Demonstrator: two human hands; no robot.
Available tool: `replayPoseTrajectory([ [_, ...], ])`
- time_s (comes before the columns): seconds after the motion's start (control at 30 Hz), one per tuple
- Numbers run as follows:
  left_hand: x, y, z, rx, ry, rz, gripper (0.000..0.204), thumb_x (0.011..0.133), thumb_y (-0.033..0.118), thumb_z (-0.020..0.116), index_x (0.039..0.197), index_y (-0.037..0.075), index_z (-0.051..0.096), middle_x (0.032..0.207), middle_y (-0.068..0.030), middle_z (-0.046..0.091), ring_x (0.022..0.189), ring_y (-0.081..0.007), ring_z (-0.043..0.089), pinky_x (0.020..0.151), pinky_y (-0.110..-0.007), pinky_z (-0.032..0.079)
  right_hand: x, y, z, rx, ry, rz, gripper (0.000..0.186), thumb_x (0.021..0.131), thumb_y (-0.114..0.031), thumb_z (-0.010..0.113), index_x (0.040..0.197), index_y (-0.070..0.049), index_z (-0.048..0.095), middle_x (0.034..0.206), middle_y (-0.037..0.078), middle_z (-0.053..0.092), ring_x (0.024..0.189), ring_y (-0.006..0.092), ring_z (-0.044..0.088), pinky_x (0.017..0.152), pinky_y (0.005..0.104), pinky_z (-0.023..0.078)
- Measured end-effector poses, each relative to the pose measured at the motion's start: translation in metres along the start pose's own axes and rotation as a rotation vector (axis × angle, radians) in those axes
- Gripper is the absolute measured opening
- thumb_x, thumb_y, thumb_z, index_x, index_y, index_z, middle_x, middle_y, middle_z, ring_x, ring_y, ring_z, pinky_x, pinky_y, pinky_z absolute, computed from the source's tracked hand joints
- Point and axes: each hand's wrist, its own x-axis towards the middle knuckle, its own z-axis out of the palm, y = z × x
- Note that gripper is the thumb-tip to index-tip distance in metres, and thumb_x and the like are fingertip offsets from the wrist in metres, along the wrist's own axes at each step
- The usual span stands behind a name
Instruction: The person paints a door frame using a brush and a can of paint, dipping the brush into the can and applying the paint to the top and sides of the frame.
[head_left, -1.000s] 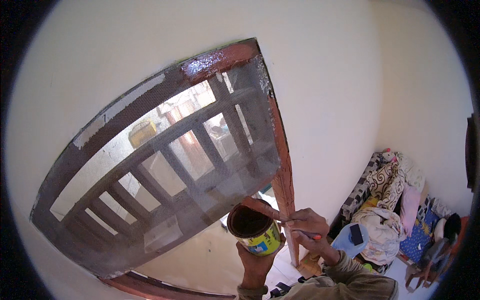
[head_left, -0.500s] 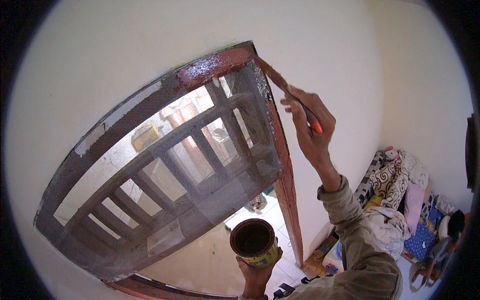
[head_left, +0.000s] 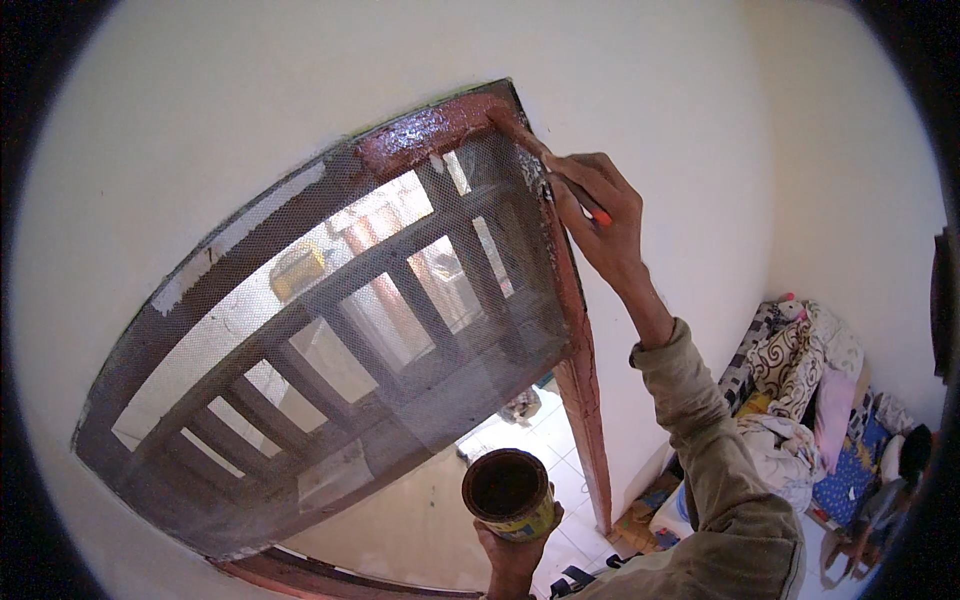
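Observation:
My right hand grips a paintbrush with a red-tipped handle. Its bristles touch the upper right corner of the wooden frame, where a stretch of wet, glossy reddish-brown paint shows. Mesh covers the slatted opening inside that frame. Lower down, my left hand holds a paint can from below and around its side. The can is open at the top, dark brown inside, with a yellowish label. Duller brown wood and pale bare patches show along the frame's left part.
A reddish-brown door post runs down below the frame's right end. White wall surrounds it. Cloths and bedding lie heaped at the right, by the wall. Through the doorway, white floor tiles show.
My right hand has moved left with the paintbrush, whose bristles have gone from the frame's outer right edge onto its painted face. My left hand still holds the can, nearly unmoved.

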Motion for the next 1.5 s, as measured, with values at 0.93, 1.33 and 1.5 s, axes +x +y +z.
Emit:
replayPoseTrajectory([
  [0.93, 0.002, 0.001, -0.002, 0.060, 0.077, 0.050, 0.072, 0.092, 0.061, 0.054, 0.149, 0.017, 0.046, 0.145, -0.0155, 0.055, 0.132, -0.0374, 0.053, 0.104, -0.063, 0.044, 0.013, 0.000, 0.013, 0.052, 0.045, -0.001, 0.033, 0.091, -0.001, 0.068, 0.123, -0.006, 0.072, 0.108, 0.012, 0.068, 0.090, 0.0198, 0.070, 0.077, 0.0308, 0.058],
  [1.33, 0.003, 0.003, -0.010, 0.054, 0.060, 0.069, 0.076, 0.092, 0.062, 0.059, 0.149, 0.014, 0.047, 0.147, -0.0171, 0.051, 0.138, -0.0420, 0.044, 0.110, -0.065, 0.038, 0.008, -0.007, 0.017, -0.007, -0.022, 0.022, 0.035, 0.091, -0.002, 0.068, 0.125, -0.009, 0.071, 0.111, 0.014, 0.067, 0.093, 0.0234, 0.071, 0.080, 0.0323, 0.058],
  [1.5, 0.002, 0.003, -0.007, 0.076, 0.092, 0.060, 0.075, 0.094, 0.063, 0.053, 0.149, 0.012, 0.046, 0.146, -0.0176, 0.051, 0.139, -0.0408, 0.044, 0.110, -0.064, 0.038, 0.012, -0.005, 0.015, 0.026, 0.004, -0.012, 0.035, 0.090, -0.001, 0.069, 0.125, -0.010, 0.072, 0.111, 0.013, 0.067, 0.093, 0.0241, 0.071, 0.080, 0.0323, 0.058],
])
